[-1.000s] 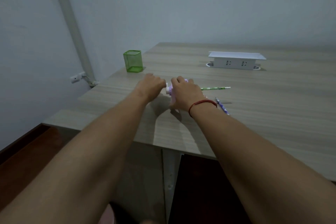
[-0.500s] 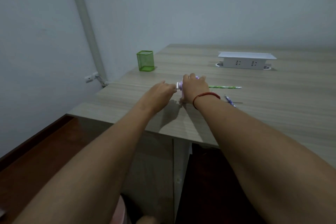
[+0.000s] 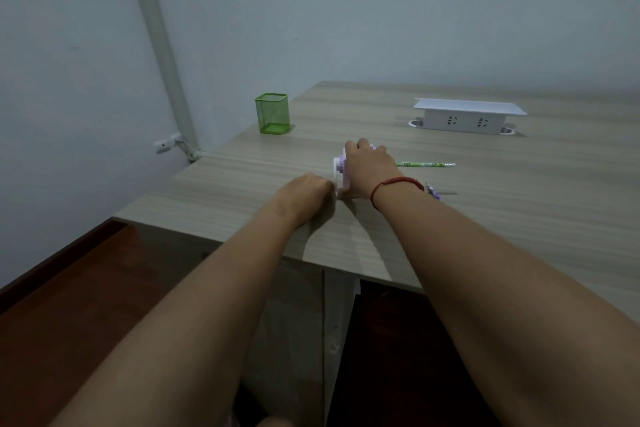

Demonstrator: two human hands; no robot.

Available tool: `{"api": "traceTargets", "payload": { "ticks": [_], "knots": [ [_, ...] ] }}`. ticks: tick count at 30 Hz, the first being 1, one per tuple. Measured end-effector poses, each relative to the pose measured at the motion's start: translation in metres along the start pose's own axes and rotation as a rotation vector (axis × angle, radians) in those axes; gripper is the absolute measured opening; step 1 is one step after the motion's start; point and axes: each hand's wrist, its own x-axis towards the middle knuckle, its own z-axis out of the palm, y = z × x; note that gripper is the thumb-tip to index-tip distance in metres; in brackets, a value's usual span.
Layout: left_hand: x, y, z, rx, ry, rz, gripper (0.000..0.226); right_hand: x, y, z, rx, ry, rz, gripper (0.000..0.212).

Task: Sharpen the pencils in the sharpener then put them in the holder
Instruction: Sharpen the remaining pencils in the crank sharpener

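Right hand (image 3: 367, 168) clamped over sharpener (image 3: 338, 168) to steady it, green pencil (image 3: 425, 164) inserted; left hand (image 3: 304, 191) fisted at crank side, probably cranking.

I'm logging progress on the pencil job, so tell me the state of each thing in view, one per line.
Holder: upright, no pencils showing in it.
Sharpener: on the table, right hand gripping it.
Left hand: fisted at the sharpener's side; what it holds is hidden.
Green pencil: lying flat.
Purple pencil: lying flat, partly hidden.
Socket box: raised, nothing plugged in.
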Motion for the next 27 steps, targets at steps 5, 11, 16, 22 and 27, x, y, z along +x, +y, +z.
{"api": "traceTargets", "payload": {
  "ticks": [5,11,16,22,27],
  "knots": [
    [0.029,-0.008,-0.007,0.142,-0.034,0.02,0.021,0.001,0.005,0.005,0.021,0.052,-0.064,0.069],
    [0.058,-0.02,-0.025,0.283,0.174,0.074,0.03,0.004,0.008,0.006,-0.02,0.076,-0.093,0.072],
    [0.052,-0.017,-0.042,0.229,0.294,0.152,0.028,0.006,0.007,0.004,-0.038,0.087,-0.057,0.059],
    [0.017,-0.009,-0.037,0.135,0.323,0.195,0.022,0.004,0.001,-0.001,-0.016,0.06,-0.011,0.054],
    [-0.004,-0.001,-0.014,0.102,0.236,0.179,0.021,0.006,0.002,-0.002,0.009,0.021,0.024,0.06]
  ]
}}
